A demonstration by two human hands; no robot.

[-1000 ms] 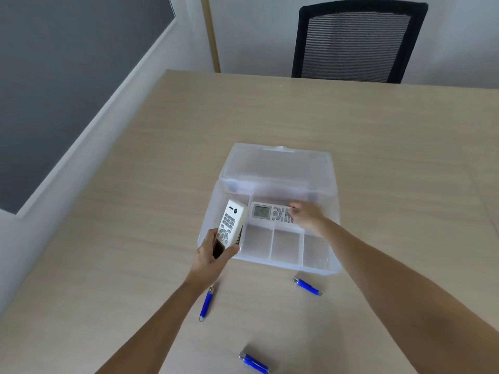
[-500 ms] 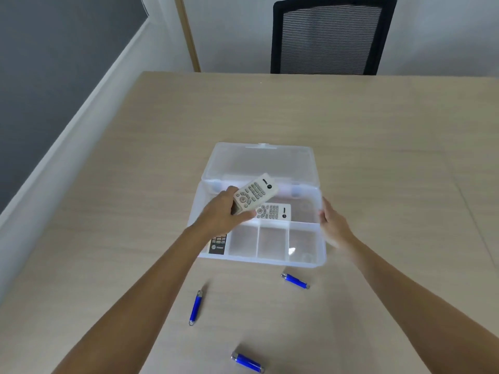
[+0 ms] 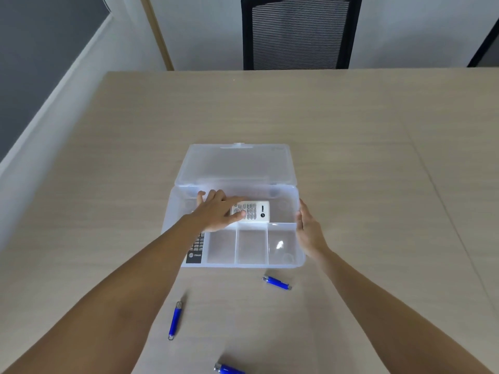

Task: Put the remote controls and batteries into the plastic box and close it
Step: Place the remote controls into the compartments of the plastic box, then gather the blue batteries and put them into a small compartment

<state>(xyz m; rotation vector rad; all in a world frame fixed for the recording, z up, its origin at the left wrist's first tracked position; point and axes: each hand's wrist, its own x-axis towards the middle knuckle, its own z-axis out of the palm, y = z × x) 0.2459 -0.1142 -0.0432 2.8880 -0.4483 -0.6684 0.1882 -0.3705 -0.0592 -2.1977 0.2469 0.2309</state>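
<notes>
The clear plastic box [image 3: 251, 265] stands open on the table, its lid [image 3: 237, 163] tipped back. My left hand [image 3: 216, 210] lies over a white remote [image 3: 259, 210] in the box's long back compartment, thumb and fingers on its left half. A black remote [image 3: 195, 249] lies in the left compartment, partly hidden under my left forearm. My right hand [image 3: 309, 233] grips the box's right wall. Three blue batteries lie on the table in front of the box: one near the front right corner [image 3: 276, 282], one at the left [image 3: 175, 319], one at the bottom edge [image 3: 229, 369].
The three small front compartments of the box hold nothing. A black mesh chair [image 3: 299, 33] stands at the table's far edge. The table's left edge [image 3: 81, 125] runs along a wall with a dark panel.
My left hand carried the white remote from the box's left front corner into the back compartment and lowered it. My right hand left the first white remote and moved to the box's right wall.
</notes>
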